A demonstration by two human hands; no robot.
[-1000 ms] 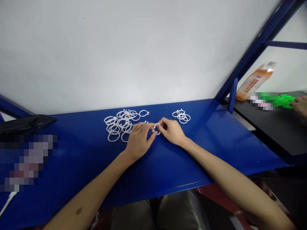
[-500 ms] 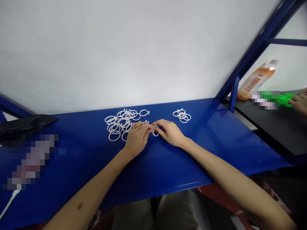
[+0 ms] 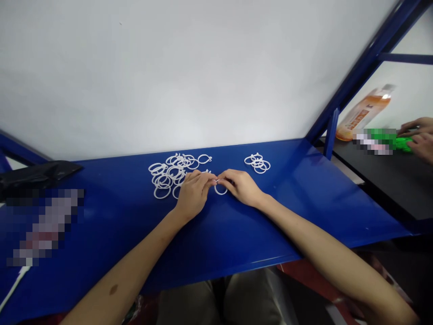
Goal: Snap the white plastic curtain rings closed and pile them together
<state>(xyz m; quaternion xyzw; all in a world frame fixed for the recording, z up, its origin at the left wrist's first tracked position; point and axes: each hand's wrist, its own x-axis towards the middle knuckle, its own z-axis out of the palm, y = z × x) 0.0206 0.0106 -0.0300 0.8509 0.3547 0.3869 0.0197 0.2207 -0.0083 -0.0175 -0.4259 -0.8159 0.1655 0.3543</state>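
Observation:
Between my hands is a white plastic ring (image 3: 221, 194), its lower loop hanging below the fingertips. My left hand (image 3: 194, 192) pinches the ring's top from the left. From the right, my right hand (image 3: 242, 186) grips the same ring with thumb and fingers; the fingertips of both hands meet and hide the join. Beside my left hand lies a loose pile of white rings (image 3: 163, 182) with small tabs, partly covered by that hand. A smaller cluster of white rings (image 3: 260, 164) rests beyond my right hand.
The blue table (image 3: 237, 239) meets a white wall (image 3: 189, 81). At left lie a black plastic bag (image 3: 37, 176) and a blurred-out item with a white cable (image 3: 15, 289). Past a blue frame post (image 3: 330, 133), a bottle (image 3: 365, 113) and another person's hands (image 3: 422, 140) near green material (image 3: 403, 144).
The ring between my fingers has turned slightly, showing more of its loop. My hands stay almost in place. The other person's second hand has come into view at right.

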